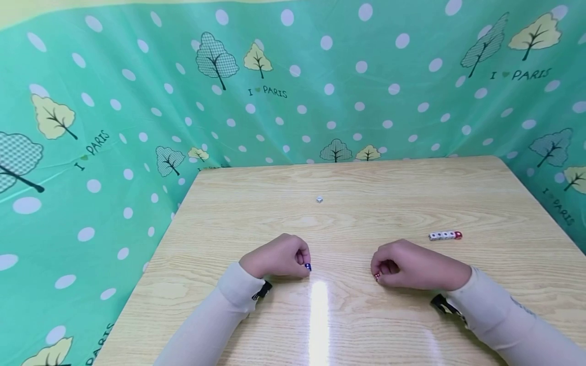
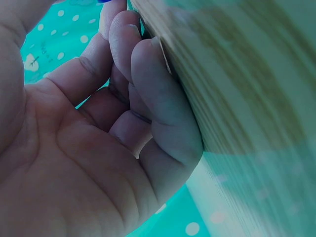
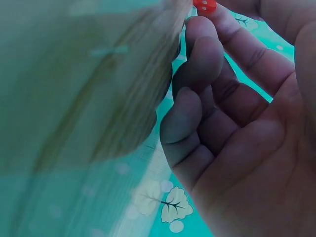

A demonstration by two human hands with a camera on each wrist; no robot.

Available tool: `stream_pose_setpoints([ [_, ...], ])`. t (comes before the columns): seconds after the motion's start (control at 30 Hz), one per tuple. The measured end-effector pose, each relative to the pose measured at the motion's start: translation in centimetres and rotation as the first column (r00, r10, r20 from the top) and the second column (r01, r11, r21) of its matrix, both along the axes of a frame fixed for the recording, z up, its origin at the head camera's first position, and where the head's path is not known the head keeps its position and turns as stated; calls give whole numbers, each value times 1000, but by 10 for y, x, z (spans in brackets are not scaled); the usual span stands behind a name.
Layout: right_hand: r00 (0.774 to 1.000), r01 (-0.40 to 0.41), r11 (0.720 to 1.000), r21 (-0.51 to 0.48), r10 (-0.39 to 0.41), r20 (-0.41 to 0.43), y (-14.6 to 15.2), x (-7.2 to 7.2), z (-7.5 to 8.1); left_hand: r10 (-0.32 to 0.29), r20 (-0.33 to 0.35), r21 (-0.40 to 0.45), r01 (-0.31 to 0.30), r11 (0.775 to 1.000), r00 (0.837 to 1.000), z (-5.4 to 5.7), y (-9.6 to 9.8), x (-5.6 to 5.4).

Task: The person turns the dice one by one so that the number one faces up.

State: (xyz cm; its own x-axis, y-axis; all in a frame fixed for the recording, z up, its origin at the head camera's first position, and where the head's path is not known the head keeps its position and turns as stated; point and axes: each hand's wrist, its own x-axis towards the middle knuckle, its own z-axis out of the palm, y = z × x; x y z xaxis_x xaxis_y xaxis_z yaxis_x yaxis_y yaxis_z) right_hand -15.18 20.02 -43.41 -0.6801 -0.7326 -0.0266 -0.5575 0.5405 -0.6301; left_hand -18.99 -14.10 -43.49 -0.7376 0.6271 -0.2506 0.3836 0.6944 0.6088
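Between thumb and forefinger, my left hand point(image 1: 283, 255) pinches a small blue die point(image 1: 308, 267) just over the table, left of the middle. Only a blue sliver of that die shows at the top of the left wrist view. Opposite it, my right hand point(image 1: 407, 264) pinches a red die point(image 1: 377, 276) with white dots, seen also at the top edge of the right wrist view point(image 3: 205, 6). The other fingers of both hands curl in against the tabletop. A gap of bare wood lies between the two hands.
A lone white die point(image 1: 319, 199) lies farther back on the wooden table point(image 1: 256, 203). Beyond my right hand, several white dice point(image 1: 441, 235) and one red die point(image 1: 458, 235) form a tight row. A green dotted curtain point(image 1: 302, 91) surrounds the table's back and sides.
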Motion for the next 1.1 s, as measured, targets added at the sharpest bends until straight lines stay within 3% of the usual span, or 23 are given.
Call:
stream_pose_setpoints([
  [0.23, 1000, -12, 1000, -4, 12, -6, 0, -1, -2, -3, -6, 3, 3, 1000, 1000, 0, 0, 0],
  [0.37, 999, 10, 1000, 7, -10, 30, 1, 0, -1, -6, -8, 11, 6, 1000, 1000, -1, 0, 0],
  [0.5, 996, 89, 994, 60, -91, 26, 0, 4, 1, -8, -11, 8, 8, 1000, 1000, -1, 0, 0],
  [0.63, 982, 191, 972, 138, -189, -28, -6, 10, 4, -8, -13, 4, 8, 1000, 1000, -1, 0, -1],
  [0.73, 973, 228, 959, 168, -217, -77, -10, 14, 5, -10, -14, 3, 10, 1000, 1000, -1, 0, -1],
  [1.1, 981, 151, 976, 158, -128, -142, -15, 16, 6, 0, -10, 0, 0, 1000, 1000, -2, -1, -1],
])
